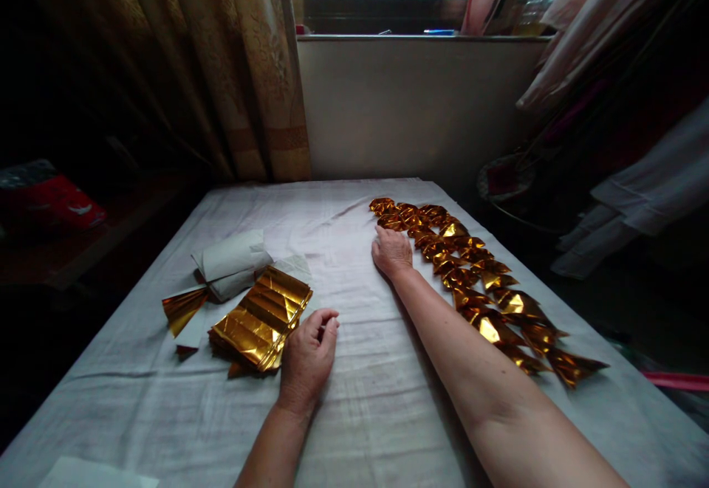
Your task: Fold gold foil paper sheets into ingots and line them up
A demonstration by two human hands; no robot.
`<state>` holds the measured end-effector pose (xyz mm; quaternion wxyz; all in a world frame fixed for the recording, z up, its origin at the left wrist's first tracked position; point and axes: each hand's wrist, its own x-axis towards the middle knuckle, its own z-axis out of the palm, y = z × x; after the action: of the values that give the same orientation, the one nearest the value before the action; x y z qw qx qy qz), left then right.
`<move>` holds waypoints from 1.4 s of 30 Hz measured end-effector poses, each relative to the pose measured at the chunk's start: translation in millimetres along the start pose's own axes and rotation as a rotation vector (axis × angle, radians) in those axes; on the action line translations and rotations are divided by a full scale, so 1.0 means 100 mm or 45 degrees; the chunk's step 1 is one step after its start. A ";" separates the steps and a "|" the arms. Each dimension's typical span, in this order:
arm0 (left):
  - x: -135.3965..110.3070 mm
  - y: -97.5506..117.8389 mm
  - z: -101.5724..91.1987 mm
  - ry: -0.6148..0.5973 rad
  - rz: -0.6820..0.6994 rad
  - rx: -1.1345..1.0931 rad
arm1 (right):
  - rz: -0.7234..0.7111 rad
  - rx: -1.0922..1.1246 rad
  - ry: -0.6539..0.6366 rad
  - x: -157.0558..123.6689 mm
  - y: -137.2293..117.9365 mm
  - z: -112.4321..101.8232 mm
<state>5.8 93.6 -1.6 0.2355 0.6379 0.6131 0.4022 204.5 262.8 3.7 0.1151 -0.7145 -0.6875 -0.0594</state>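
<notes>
My left hand (309, 359) rests on the cloth at the right edge of a stack of gold foil paper sheets (260, 318). Its fingers are curled in towards the thumb, and nothing shows in them. Farther out, my right hand (393, 252) reaches to the far end of the rows of folded gold foil paper pieces (454, 229). Those fingers are bent and closed, with the tips turned away, close to a folded piece (391, 222). Whatever they may hold is hidden.
White-backed paper (233, 259) and a fanned gold sheet (184, 309) lie behind the stack. A pale sheet (97, 473) lies at the near left of the cloth-covered table (354, 414). Beyond are a curtain (266, 67), a wall, a window and hanging clothes (648, 170).
</notes>
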 end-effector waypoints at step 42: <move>0.00 0.00 0.00 -0.001 0.003 -0.007 | 0.031 -0.198 0.056 0.17 0.20 -0.40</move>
<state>5.4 93.5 -1.8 0.2368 0.6383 0.6111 0.4038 227.8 268.9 45.0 0.0750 -0.7280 -0.6695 -0.1271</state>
